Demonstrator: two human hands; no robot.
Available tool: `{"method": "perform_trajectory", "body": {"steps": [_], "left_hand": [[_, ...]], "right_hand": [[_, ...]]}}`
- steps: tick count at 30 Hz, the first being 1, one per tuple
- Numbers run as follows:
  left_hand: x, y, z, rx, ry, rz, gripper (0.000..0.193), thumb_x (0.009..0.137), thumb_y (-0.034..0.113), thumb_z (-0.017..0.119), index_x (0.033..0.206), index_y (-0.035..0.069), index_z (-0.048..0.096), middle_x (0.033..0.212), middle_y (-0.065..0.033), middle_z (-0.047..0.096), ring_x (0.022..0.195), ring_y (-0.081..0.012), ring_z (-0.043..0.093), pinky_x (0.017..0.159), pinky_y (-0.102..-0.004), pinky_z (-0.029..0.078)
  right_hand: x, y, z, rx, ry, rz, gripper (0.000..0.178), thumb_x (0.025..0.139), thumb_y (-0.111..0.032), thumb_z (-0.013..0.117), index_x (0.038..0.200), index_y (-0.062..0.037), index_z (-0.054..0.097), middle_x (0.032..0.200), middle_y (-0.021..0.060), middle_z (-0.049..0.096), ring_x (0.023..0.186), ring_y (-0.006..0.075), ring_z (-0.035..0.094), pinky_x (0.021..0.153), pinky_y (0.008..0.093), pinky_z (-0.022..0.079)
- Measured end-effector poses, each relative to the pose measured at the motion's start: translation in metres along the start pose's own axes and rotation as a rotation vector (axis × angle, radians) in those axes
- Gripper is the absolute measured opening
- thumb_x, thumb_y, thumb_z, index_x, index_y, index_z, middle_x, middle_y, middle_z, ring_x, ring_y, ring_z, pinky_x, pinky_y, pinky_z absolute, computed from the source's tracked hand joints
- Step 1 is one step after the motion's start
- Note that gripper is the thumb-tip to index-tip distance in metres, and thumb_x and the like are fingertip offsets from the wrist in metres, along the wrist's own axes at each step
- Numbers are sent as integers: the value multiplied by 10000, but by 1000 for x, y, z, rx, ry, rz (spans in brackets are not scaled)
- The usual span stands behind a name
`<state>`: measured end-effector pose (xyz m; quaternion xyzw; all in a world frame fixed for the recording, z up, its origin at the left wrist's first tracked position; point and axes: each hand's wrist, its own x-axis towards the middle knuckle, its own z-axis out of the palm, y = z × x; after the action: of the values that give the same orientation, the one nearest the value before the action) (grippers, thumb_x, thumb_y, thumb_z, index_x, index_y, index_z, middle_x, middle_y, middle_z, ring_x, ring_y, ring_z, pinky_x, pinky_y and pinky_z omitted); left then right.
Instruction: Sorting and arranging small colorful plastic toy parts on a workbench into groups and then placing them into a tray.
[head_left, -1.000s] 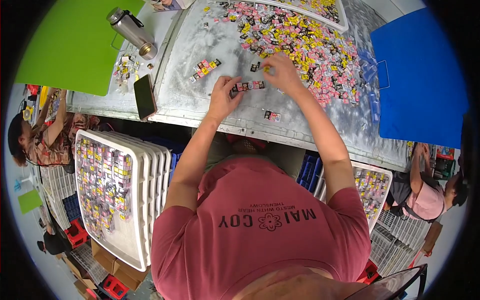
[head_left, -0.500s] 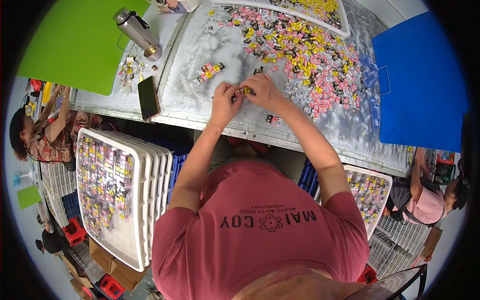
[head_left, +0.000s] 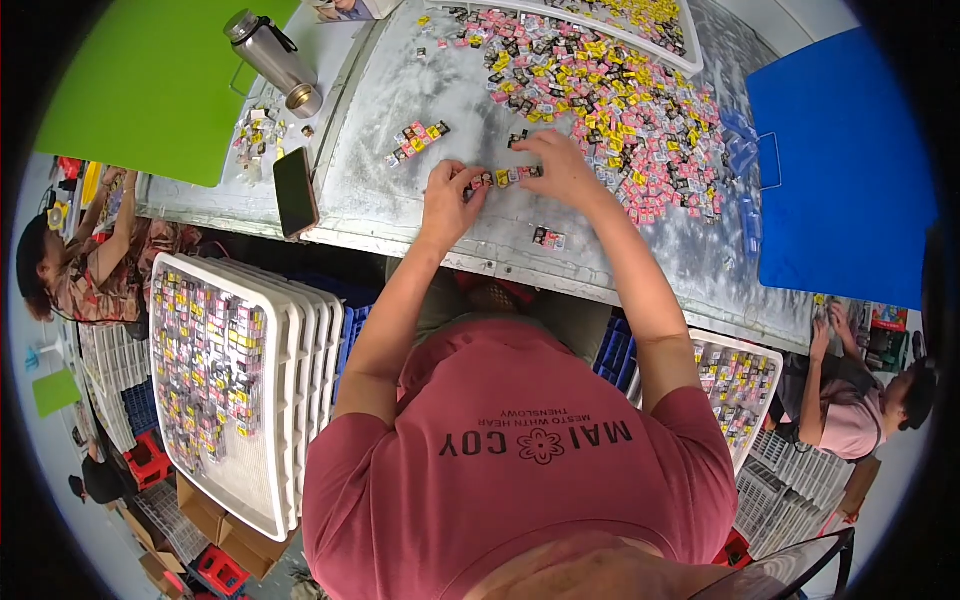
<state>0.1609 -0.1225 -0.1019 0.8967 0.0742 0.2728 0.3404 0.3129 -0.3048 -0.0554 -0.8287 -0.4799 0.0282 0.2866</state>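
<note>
A short row of small square plastic pieces in yellow, black and pink lies between my hands, low over the grey tabletop. My left hand pinches its left end between thumb and fingers. My right hand is at the row's right end, its thumb side against the pieces and the index finger stretched above. That fingertip is close to a black piece. Left of my hands sits a joined block of pieces. A smaller dark-and-pink cluster lies near the table's front edge.
A large heap of loose pieces spreads across the right, below a white tray. A phone and steel flask stand left. Stacked white trays flank me at left, another tray at right. Co-workers sit either side.
My right hand has moved rightward, away from the left one, and its index finger has lifted apart. More of the row now shows between the hands. My left hand has barely moved.
</note>
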Motion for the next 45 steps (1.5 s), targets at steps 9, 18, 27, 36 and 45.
{"method": "perform_trajectory", "body": {"steps": [9, 18, 27, 36, 45], "left_hand": [[9, 5, 2, 21, -67, 29, 307, 828, 146, 790, 1126, 79, 754, 1019, -119, 593, 931, -309, 608, 808, -403, 517], [5, 3, 5, 24, -48, 19, 358, 793, 132, 798, 1144, 85, 747, 1032, -128, 601, 954, -323, 606, 838, -419, 506], [4, 0, 4, -61, -51, 4, 446, 777, 111, 778, 1216, 77, 710, 1099, -147, 608, 1029, -335, 606, 895, -411, 510], [4, -4, 4, -67, -49, 0, 302, 833, 92, 751, 1133, 53, 737, 1076, -128, 624, 1011, -328, 617, 876, -393, 514], [4, -3, 2, -78, -77, -11, 302, 840, 97, 750, 1139, 60, 736, 1062, -127, 628, 1011, -324, 618, 877, -396, 516]], "right_hand": [[-19, 28, -4, -4, -53, 63, 329, 724, -115, 796, 1041, -72, 724, 1010, 106, 650, 991, 312, 642, 912, 436, 498], [-24, 27, -15, -106, 2, 114, 256, 753, -146, 763, 1001, -96, 723, 1074, 84, 665, 1051, 322, 632, 935, 456, 457], [-19, 15, -24, -78, -95, 189, 241, 758, -143, 760, 989, -85, 718, 1082, 99, 669, 1096, 319, 623, 958, 450, 445], [-11, 40, -35, -175, 43, 115, 225, 787, -116, 714, 1001, -53, 738, 1038, 123, 689, 932, 342, 669, 833, 458, 521], [48, 79, -15, -383, 352, 60, 90, 810, -115, 697, 877, -93, 753, 901, 113, 711, 892, 330, 700, 768, 480, 555]]}}
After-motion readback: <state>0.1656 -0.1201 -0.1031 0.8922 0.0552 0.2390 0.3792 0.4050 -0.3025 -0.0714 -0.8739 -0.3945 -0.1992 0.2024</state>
